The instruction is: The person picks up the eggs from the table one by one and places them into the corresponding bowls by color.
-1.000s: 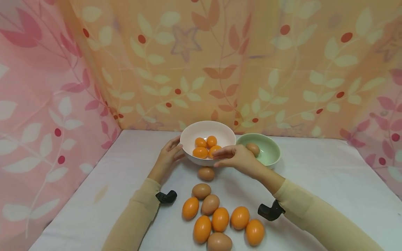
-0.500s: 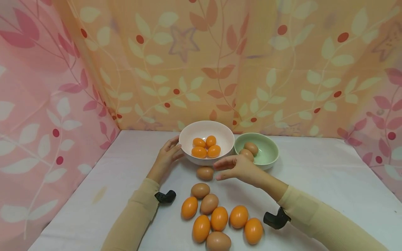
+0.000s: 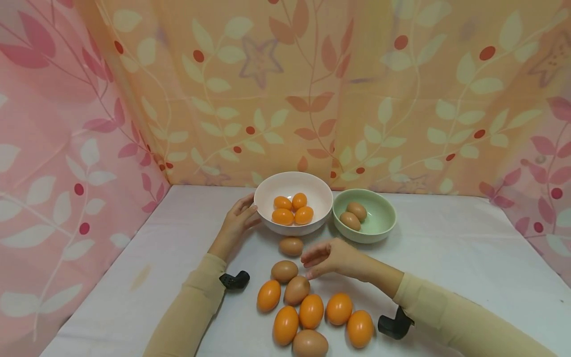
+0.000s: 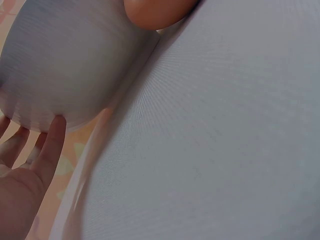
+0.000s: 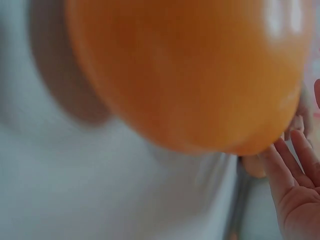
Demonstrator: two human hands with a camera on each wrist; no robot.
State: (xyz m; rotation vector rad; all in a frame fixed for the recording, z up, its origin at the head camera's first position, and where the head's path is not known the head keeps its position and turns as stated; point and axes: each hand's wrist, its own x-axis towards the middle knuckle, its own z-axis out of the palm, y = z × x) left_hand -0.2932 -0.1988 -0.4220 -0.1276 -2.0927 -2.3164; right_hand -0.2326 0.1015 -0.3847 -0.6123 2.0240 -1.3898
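My left hand (image 3: 236, 222) rests its fairly straight fingers against the left side of a white bowl (image 3: 291, 230), which contains several glossy orange eggs (image 3: 283, 216). The left wrist view shows the fingertips on the bowl's outer wall (image 4: 75, 60). Over the table, my right hand (image 3: 341, 260) holds nothing; its fingers are bent loosely. Close to its fingertips lie a brown egg (image 3: 297, 290) and another brown egg (image 3: 284, 271). A third brown egg (image 3: 291, 246) sits just in front of the white bowl. A large orange egg (image 5: 185, 75) fills much of the right wrist view.
To the right of the white bowl stands a green bowl (image 3: 379, 208) with two brown eggs (image 3: 350, 221) in it. Several orange eggs (image 3: 286, 325) and a brown egg (image 3: 311, 343) lie near the front of the white-covered table (image 3: 446, 248). Patterned curtains (image 3: 312, 74) hang behind.
A second brown egg has come into view in the green bowl. My right hand has moved from beside the bowls down toward the eggs on the table. The left hand stays at the white bowl.
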